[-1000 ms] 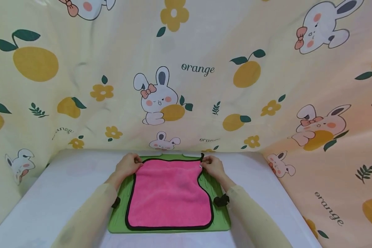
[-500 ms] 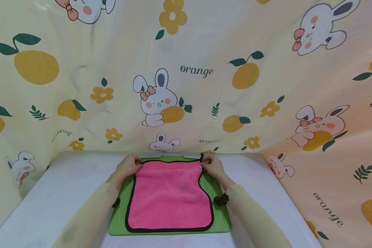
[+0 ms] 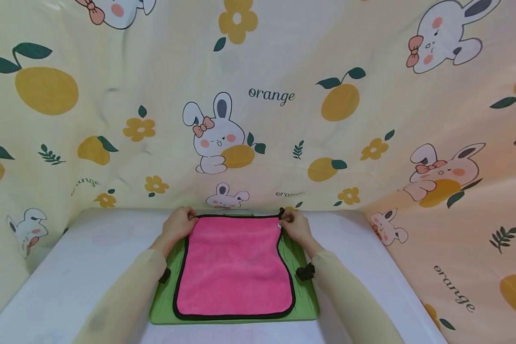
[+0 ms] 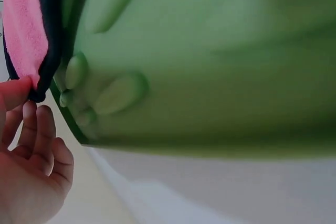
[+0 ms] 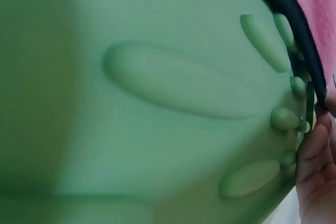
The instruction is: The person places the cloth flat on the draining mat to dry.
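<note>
A pink cloth [image 3: 236, 267] with black edging lies over a green board [image 3: 161, 306] in the head view. At the cloth's far left corner my left hand [image 3: 178, 224] pinches the edge; in the left wrist view, thumb and fingers meet at the black-trimmed corner. My right hand [image 3: 297, 228] pinches the far right corner, where a small black loop and a white tag show. In the right wrist view only part of that hand [image 5: 317, 171] appears, at the cloth's dark edge. Raised oval bumps [image 5: 178, 80] cover the green board. The far edge of the cloth is stretched straight between both hands.
The board rests on a white table [image 3: 90, 267]. A cream curtain [image 3: 275, 134] printed with rabbits and oranges hangs behind the table and at both sides. Black straps [image 3: 305, 272] show at the wrists.
Both hands have raised the cloth's far edge slightly and away from me, pulling it straighter. The cloth's surface looks smoother, and its far edge covers more of the board's far rim.
</note>
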The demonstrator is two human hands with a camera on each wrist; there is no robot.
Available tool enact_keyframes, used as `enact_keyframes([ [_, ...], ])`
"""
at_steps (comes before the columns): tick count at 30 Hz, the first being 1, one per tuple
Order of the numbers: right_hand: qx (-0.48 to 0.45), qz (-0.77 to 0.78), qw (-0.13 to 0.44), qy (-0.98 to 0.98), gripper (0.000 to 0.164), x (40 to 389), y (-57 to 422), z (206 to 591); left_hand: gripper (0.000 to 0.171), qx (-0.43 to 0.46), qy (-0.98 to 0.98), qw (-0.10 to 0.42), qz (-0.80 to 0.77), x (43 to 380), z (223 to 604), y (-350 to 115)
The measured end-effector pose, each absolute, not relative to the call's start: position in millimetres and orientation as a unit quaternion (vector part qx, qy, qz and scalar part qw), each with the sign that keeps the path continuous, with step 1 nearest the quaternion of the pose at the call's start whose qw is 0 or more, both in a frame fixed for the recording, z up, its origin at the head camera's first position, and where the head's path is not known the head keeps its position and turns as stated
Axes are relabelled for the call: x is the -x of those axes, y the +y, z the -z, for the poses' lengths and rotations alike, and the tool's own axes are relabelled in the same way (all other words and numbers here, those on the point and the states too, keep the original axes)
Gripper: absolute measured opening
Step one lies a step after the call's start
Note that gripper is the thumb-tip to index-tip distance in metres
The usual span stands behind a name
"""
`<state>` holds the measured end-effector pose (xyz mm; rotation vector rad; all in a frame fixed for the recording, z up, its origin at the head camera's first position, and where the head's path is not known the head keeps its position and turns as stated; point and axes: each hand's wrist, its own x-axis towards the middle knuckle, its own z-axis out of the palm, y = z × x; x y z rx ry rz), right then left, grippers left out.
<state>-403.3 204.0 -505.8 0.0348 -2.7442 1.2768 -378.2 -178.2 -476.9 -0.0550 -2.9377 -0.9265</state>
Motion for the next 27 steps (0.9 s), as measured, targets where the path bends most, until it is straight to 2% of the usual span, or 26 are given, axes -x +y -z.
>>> enact_keyframes([
  [6, 0.009, -0.393, 0.070, -0.917, 0.015, 407.9, 203.3, 507.7, 0.019, 0.009, -0.953, 0.036, 0.299, 386.9, 481.0, -174.8],
  [18, 0.021, -0.351, 0.052, -0.934, 0.011, 407.1, 197.4, 507.8, 0.021, 0.017, -0.956, 0.016, 0.294, 390.7, 488.3, -177.5],
  [27, -0.011, -0.381, 0.067, -0.922, 0.020, 401.6, 200.1, 509.9, 0.024, 0.024, -0.955, 0.010, 0.296, 387.8, 487.3, -179.0],
])
